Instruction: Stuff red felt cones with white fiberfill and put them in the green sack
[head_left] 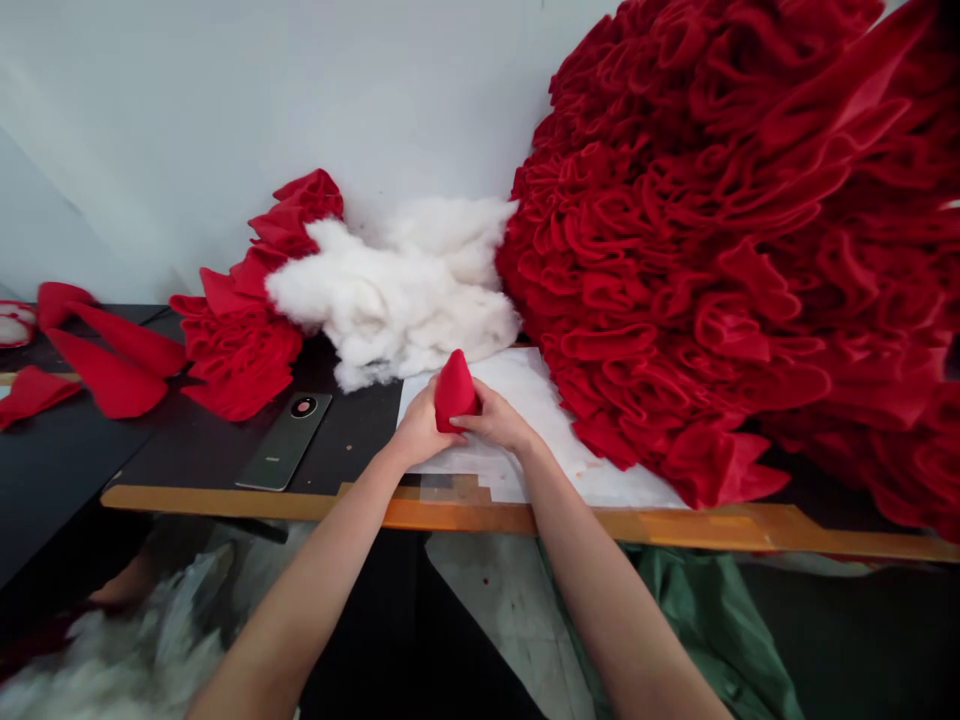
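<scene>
On the dark surface [352,440], white stuffing [390,295] lies just beyond the left hand [420,425] and right hand [495,420] — both clamped evenly on a red fabric cone [455,390], tip up, apparently filled.

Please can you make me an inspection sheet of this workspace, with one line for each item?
Surface: dark table with orange edge, white paper on it.
Job's things: stuffed red cone between the hands; white stuffing beyond it.
Clutter: phone, red cut pieces, red ruffles.
Hands: left hand and right hand both hold the cone.
Cables: nothing seen.
Surroundings: white wall; green cloth below the table.
</scene>
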